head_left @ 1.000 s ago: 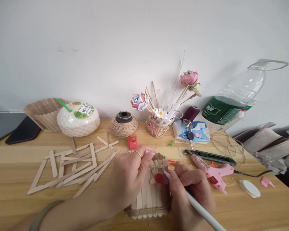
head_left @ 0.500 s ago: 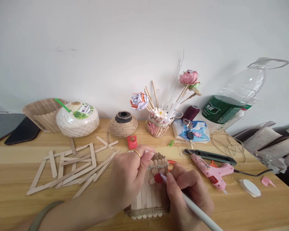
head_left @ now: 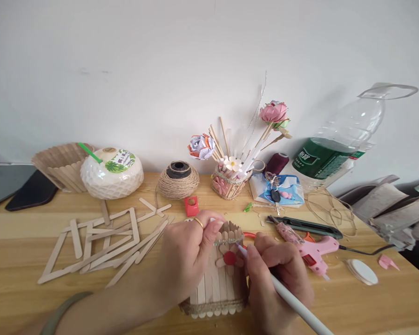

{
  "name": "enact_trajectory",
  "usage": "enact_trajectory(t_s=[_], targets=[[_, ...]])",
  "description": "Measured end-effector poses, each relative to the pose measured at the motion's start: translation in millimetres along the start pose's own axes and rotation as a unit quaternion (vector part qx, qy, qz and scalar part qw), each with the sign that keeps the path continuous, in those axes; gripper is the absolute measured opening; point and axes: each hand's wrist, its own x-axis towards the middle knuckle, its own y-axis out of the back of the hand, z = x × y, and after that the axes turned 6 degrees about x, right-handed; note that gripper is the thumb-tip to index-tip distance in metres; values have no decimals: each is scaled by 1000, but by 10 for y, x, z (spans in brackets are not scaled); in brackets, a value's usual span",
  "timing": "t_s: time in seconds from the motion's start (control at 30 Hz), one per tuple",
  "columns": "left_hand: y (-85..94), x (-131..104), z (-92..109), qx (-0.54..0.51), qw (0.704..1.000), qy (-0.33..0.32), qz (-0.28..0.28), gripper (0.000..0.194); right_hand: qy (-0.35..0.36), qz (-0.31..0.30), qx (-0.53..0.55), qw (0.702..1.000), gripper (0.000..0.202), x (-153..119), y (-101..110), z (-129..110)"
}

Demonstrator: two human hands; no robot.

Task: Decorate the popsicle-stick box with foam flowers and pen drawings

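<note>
A holder (head_left: 212, 288) built of wooden craft sticks, banded with twine near its base and glittery trim near its scalloped top, is tilted towards me. On its front is a flower of stick ends with a red round centre (head_left: 229, 258). My left hand (head_left: 192, 256) is closed at the holder's upper left edge, thumb bent; its other fingertips are hidden. In my right hand (head_left: 279, 274) is a white-barrelled pen (head_left: 296, 304), pinched in a writing grip. Its pale purple tip is by the flower's upper right petal, below the trim.
Loose craft sticks (head_left: 101, 251) spread at left. Behind are a coconut (head_left: 111, 174) with a green straw, a twine spool (head_left: 179, 181) and a flower pot (head_left: 230, 184). At right lie a box cutter (head_left: 307, 226), a pink glue gun (head_left: 314, 251) and a large bottle (head_left: 335, 149).
The pen tip has moved from the red centre up and right to the upper petal. My right hand shifted slightly right with it; my left hand and the holder stay put.
</note>
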Motion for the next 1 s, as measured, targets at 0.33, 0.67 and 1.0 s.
enact_trajectory(t_s=[0.33,0.67,1.0], targets=[[4,-1,0,2,1000,15,-5,35,1,5,12,1000,30,-25,43,19],[1,5,-6,5,1000,8,-1,34,1,-6,1,1000,30,-2,32,6],[10,-4,-14,-2,1000,11,-10,32,0,-5,8,1000,31,-21,54,34]])
